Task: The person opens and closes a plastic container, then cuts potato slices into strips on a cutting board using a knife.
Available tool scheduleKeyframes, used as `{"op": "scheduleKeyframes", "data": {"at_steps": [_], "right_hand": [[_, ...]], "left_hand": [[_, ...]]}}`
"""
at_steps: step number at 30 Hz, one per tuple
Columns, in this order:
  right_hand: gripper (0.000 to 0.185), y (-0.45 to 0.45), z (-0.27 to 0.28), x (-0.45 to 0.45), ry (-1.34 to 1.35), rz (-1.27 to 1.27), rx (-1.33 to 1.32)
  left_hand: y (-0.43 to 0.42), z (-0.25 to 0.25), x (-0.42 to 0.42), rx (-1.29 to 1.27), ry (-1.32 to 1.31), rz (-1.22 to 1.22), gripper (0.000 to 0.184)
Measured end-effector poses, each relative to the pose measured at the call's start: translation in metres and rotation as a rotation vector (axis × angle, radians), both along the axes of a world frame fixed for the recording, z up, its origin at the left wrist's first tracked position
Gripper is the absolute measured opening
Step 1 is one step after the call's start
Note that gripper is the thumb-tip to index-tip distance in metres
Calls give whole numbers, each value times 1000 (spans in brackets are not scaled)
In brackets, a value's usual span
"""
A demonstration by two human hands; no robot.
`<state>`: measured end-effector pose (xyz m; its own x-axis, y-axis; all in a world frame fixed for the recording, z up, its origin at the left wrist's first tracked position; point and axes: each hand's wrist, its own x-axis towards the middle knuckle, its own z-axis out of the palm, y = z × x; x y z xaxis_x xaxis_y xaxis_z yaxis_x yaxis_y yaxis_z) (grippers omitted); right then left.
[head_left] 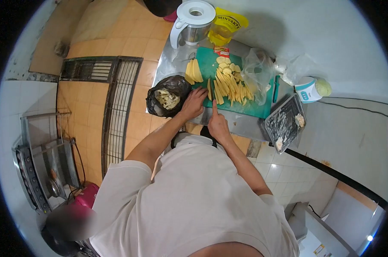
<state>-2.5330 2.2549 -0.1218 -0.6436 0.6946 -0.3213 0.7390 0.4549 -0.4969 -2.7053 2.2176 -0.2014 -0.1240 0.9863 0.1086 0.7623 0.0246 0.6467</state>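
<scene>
My right hand [218, 126] is closed around a knife [212, 91], its index finger stretched along the top and its blade pointing away from me. The blade lies against a pale yellow slice, apparently potato [209, 88], at the near part of the green cutting board [262, 110]. My left hand [195, 103] has its fingers bent and pressed together on that slice, left of the blade. A pile of cut potato sticks [230, 88] spreads to the right of the knife. Further slices [193, 71] lie at the board's left edge.
Beside my left hand stands a black plastic bag [167, 96] holding peelings. Behind are a white-lidded jug [195, 21] and a yellow oil pouch [226, 26]. A clear plastic bag [257, 75], a green-handled tool [276, 89] and a smeared tray [285, 124] lie right.
</scene>
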Motion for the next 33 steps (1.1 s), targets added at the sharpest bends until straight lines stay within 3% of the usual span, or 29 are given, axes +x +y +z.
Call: {"op": "scheduleKeyframes", "data": {"at_steps": [8, 11, 14, 23, 26, 33], "right_hand": [[76, 18, 18, -5, -82, 24, 10], [60, 23, 35, -9, -86, 75, 108], [59, 31, 40, -11, -163, 106, 85], [66, 54, 60, -30, -320, 199, 7], [69, 58, 62, -33, -330, 235, 3], [72, 47, 48, -30, -328, 130, -66]], "left_hand": [[4, 33, -4, 80, -26, -31, 82], [11, 27, -7, 80, 80, -95, 84], [16, 30, -7, 38, 74, -94, 85], [22, 27, -12, 45, 59, -83, 83], [25, 29, -16, -8, 25, -100, 91], [25, 33, -19, -19, 59, -151, 88]]}}
